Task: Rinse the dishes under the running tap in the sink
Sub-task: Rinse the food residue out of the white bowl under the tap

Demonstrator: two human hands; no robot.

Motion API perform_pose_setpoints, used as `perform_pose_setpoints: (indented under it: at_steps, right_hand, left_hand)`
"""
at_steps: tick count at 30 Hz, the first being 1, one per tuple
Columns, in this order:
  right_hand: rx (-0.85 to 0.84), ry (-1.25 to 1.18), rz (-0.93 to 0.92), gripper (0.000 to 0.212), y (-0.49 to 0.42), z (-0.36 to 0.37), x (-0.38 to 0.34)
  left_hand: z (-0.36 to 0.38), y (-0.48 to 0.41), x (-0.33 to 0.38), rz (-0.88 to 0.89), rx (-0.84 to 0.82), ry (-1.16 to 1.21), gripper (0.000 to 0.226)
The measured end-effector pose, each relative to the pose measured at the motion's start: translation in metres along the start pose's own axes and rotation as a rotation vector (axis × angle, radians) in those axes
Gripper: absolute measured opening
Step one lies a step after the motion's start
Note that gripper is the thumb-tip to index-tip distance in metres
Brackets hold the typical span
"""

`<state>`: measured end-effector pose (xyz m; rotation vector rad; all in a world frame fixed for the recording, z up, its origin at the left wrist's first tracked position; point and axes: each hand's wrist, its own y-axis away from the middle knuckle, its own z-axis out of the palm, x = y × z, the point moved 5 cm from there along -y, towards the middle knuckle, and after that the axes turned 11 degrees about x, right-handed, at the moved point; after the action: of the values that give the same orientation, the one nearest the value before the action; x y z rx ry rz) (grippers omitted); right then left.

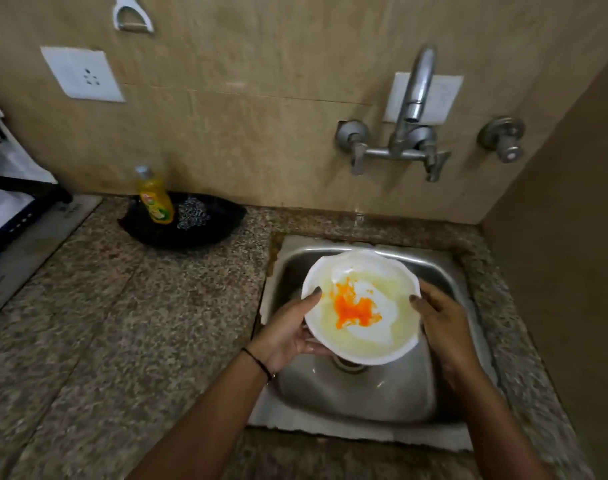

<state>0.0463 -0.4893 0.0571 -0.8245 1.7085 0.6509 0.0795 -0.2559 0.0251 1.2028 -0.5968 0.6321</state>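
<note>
A shallow white round plate with a wavy rim (361, 306) is held over the middle of the brushed stainless-steel sink (365, 434), above its drain, tilted slightly toward the person. The left grip (288, 330) clasps the plate's left edge, thumb over the rim and fingers curled beneath. The right grip (441, 320) takes the opposite edge, thumb tip on the rim and fingers behind it. The plate looks rigid and glossy, probably ceramic or melamine. A film of yellowish liquid and a bright orange smear cover its well, so it is likely slippery and would chip if dropped against the steel. The rim, held at two opposite points, seems the safest hold. Above the sink's back edge a dull chrome wall tap (417, 98) lets a thin stream fall; whether it reaches the plate cannot be told. Left of the sink, on the speckled granite surface (122, 323), a yellow plastic soap bottle (155, 199) stands in a black tray (219, 223).
</note>
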Motion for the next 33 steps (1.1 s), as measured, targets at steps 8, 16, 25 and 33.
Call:
perform_pose_setpoints:
  at_steps: [8,16,25,33]
  right_hand:
    - [0.203,0.041,-0.250,0.055,-0.088,0.012,-0.073]
    - [0.326,0.468,-0.474,0.026,-0.178,0.043,-0.132]
    - [0.260,-0.178,0.105,0.018,-0.191,0.028,-0.110]
    - [-0.099,0.636,-0.625,0.061,-0.070,0.064,-0.067]
  left_hand:
    - [0.032,-0.007,0.036,0.156,0.095,0.084,0.026]
    - [0.048,-0.025,0.045,0.186,0.068,0.061,0.026]
    - [0.058,-0.047,0.044,0.148,0.086,0.083,0.054]
    - [0.059,-0.063,0.047,0.132,0.084,-0.005,0.060]
